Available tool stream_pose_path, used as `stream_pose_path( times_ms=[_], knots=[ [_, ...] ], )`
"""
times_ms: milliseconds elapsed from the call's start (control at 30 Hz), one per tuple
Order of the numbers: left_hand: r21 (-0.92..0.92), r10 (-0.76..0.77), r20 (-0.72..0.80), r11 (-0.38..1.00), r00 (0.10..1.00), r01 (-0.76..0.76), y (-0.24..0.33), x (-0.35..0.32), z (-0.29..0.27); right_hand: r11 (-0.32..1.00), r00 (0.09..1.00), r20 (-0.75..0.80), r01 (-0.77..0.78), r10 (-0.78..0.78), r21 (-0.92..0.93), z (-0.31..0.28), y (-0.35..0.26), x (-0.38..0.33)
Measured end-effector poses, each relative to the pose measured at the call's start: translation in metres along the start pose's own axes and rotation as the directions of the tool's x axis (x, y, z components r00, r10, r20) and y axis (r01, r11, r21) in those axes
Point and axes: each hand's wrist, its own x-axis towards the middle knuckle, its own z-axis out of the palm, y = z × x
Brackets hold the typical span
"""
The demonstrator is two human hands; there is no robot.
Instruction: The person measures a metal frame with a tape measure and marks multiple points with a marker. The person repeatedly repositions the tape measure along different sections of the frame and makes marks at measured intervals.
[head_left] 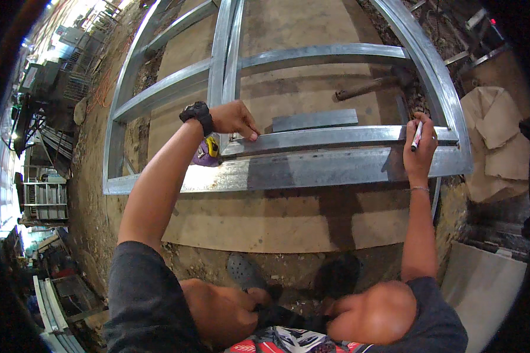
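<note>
My left hand (235,120) is closed, its fingertips pinched at the left end of a narrow metal channel (330,136). Whatever is between those fingers is hidden. Just below the left wrist, a purple and yellow tape measure (207,152) rests against the frame, partly covered by my forearm. At the channel's right end, my right hand (421,147) holds a white marker (417,135) with a dark end, its fingers at the metal. Both hands work over a galvanised metal frame (312,167) lying on the ground, nearest its front rail.
A short flat metal piece (315,120) lies behind the channel. Farther back, a hammer-like tool (371,88) rests on the brown board (241,220) under the frame. Crumpled brown paper (494,138) is at right, above a pale panel (483,294). Metal racks and lengths (50,312) line the left.
</note>
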Motion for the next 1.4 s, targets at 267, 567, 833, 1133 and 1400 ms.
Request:
stream_pose_path(
  times_ms=[267,567,833,1133,1400],
  knots=[
    [-0.078,-0.031,-0.099,0.997,0.995,0.023,0.009,0.019,0.019,0.999,0.997,-0.071,-0.043,0.042,-0.007,0.005,-0.010,0.001],
    [-0.241,0.093,-0.134,0.963,0.987,-0.123,0.039,0.069,0.049,0.999,0.998,-0.054,-0.043,0.041,-0.032,0.005,-0.012,0.000],
    [-0.247,0.197,-0.225,0.936,0.954,-0.251,0.082,0.114,0.076,0.998,0.997,-0.069,-0.050,0.047,-0.050,0.008,-0.017,0.000],
    [-0.227,0.349,-0.273,0.882,0.897,-0.412,0.131,0.196,0.102,0.997,0.991,-0.122,-0.056,0.050,-0.044,0.011,-0.020,0.001],
    [-0.183,0.430,-0.260,0.857,0.865,-0.481,0.200,0.259,0.120,0.877,0.910,-0.180,-0.282,0.373,0.390,-0.002,-0.039,-0.003]
  ],
)
